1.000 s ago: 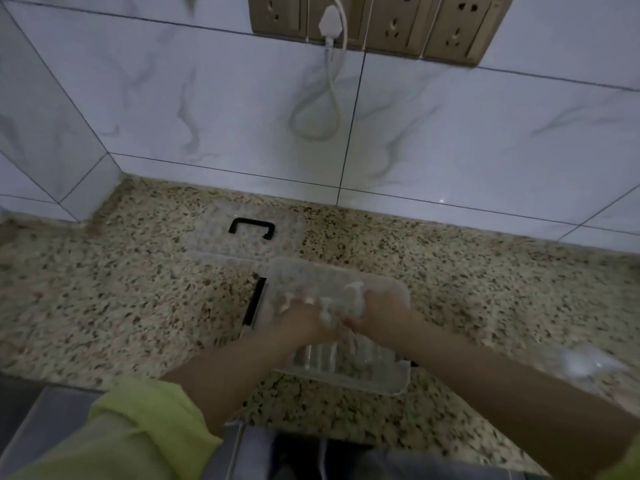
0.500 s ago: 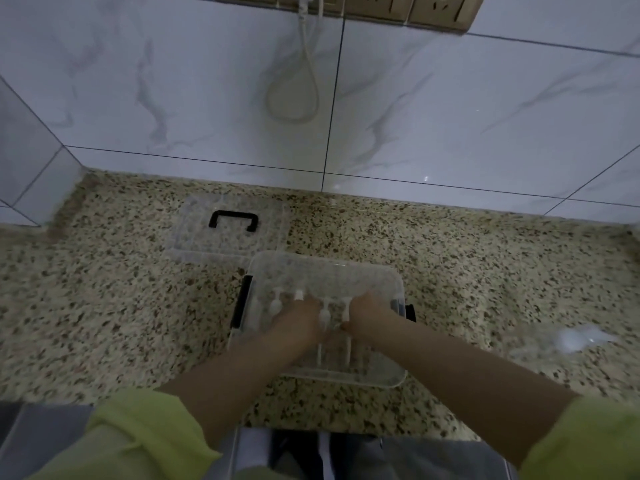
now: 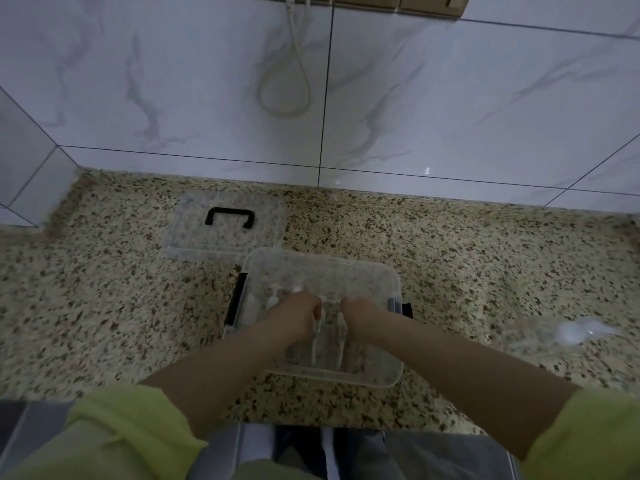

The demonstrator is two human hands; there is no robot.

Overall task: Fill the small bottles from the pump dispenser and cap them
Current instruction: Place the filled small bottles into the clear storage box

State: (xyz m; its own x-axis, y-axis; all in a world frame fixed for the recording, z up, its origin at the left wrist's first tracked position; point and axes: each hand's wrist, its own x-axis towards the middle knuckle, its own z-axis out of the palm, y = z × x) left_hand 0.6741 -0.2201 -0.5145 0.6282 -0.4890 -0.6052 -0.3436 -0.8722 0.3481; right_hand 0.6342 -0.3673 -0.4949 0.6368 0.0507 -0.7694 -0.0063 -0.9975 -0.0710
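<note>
both hands are down in the clear bin (image 3: 360,271) near the table's front edge: the left hand (image 3: 298,315) and right hand (image 3: 360,315) each curl around a small bottle (image 3: 317,341), though the grasp is blurry. more bottles (image 3: 273,299) stand at the bin's left side. no filling seems begun; all is left. the lid (image 3: 225,226) lies toward the back wall; bare table (image 3: 104,306) opens left.

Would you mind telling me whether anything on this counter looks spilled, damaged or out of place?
Nothing stands out. The lid lies flat behind the open clear box, and both hands are inside it among small bottles. No spill shows.
</note>
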